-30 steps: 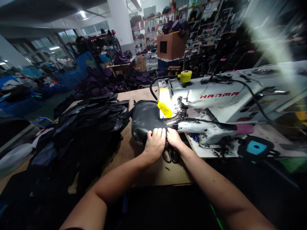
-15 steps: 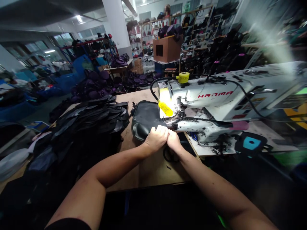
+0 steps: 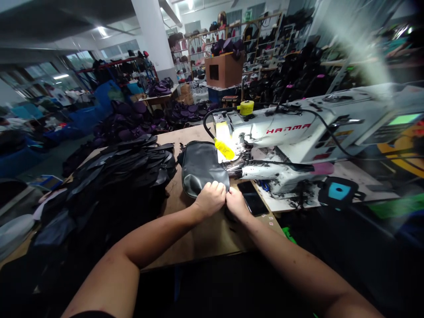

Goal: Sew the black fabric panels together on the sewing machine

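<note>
On my feed, the left hand [image 3: 210,199] is clenched on the lower edge of a black leatherette pouch [image 3: 200,168], and the right hand [image 3: 236,204] pinches its lower right corner, the two almost touching. The pouch lies flat on a wooden tabletop [image 3: 205,238], glossy and softly creased with rounded corners, its right end just beside the needle area of a white HANMA sewing machine [image 3: 274,130]. A black smartphone [image 3: 252,203] lies in front of that machine, and a heap of black panels [image 3: 115,176] sits farther left of it, past the pouch.
</note>
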`<state>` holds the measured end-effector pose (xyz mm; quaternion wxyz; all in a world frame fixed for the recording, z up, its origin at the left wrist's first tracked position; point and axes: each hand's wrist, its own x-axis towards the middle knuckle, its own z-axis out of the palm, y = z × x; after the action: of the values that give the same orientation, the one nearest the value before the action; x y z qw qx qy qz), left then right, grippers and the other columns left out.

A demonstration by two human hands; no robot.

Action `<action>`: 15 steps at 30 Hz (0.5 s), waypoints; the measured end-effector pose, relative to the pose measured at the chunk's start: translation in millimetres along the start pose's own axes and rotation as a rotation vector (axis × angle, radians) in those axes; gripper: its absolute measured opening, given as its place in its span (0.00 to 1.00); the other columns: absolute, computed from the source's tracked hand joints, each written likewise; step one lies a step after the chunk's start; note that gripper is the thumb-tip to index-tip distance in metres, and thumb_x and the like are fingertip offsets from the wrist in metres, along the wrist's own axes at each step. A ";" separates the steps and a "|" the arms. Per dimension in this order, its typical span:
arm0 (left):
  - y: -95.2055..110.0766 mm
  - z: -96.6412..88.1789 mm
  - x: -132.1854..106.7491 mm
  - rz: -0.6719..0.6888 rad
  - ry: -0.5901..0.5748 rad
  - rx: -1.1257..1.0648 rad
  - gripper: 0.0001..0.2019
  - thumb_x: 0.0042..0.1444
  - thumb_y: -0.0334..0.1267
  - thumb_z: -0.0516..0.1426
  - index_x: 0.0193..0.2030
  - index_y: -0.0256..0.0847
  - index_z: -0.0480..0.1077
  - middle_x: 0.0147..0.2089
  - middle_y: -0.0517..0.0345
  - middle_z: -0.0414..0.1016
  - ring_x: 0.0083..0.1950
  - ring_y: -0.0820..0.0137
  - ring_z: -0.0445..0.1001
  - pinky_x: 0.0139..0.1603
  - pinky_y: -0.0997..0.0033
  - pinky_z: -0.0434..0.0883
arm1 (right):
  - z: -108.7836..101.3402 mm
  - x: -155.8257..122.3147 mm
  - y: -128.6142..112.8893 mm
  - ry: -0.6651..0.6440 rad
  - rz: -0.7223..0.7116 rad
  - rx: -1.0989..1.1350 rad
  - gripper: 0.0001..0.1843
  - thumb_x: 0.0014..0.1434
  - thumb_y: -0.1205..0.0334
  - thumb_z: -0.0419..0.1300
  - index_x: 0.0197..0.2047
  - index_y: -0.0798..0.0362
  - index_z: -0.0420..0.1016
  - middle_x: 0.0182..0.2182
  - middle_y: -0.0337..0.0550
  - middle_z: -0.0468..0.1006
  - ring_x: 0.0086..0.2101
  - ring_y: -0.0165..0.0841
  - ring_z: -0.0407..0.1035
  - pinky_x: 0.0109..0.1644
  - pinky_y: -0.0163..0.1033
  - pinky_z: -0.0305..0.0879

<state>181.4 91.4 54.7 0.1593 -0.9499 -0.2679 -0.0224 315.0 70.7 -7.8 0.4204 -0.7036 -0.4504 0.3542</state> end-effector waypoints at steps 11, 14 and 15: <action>-13.5 5.0 19.5 0.002 -0.051 -0.263 0.13 0.71 0.36 0.49 0.44 0.35 0.73 0.42 0.50 0.73 0.41 0.66 0.71 0.40 0.68 0.69 | -8.8 13.8 21.7 -0.107 -0.103 0.270 0.14 0.56 0.49 0.56 0.26 0.50 0.66 0.20 0.37 0.71 0.21 0.29 0.62 0.26 0.34 0.57; -20.7 6.6 29.8 -0.014 -0.039 -0.279 0.14 0.71 0.37 0.49 0.45 0.34 0.74 0.43 0.49 0.73 0.41 0.65 0.71 0.41 0.67 0.70 | -13.9 28.2 13.6 -0.120 -0.115 0.237 0.13 0.55 0.53 0.56 0.25 0.51 0.67 0.19 0.37 0.71 0.21 0.29 0.62 0.25 0.33 0.56; -23.7 7.4 33.3 -0.022 -0.031 -0.280 0.14 0.71 0.38 0.49 0.45 0.35 0.74 0.43 0.49 0.73 0.42 0.65 0.71 0.42 0.67 0.71 | -16.0 33.0 9.5 -0.130 -0.121 0.233 0.12 0.55 0.54 0.57 0.25 0.51 0.67 0.19 0.38 0.71 0.21 0.28 0.62 0.25 0.33 0.57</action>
<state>197.3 129.5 58.8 0.0206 -0.9601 -0.2751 -0.0466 343.5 94.9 -14.1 0.4896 -0.5972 -0.4741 0.4229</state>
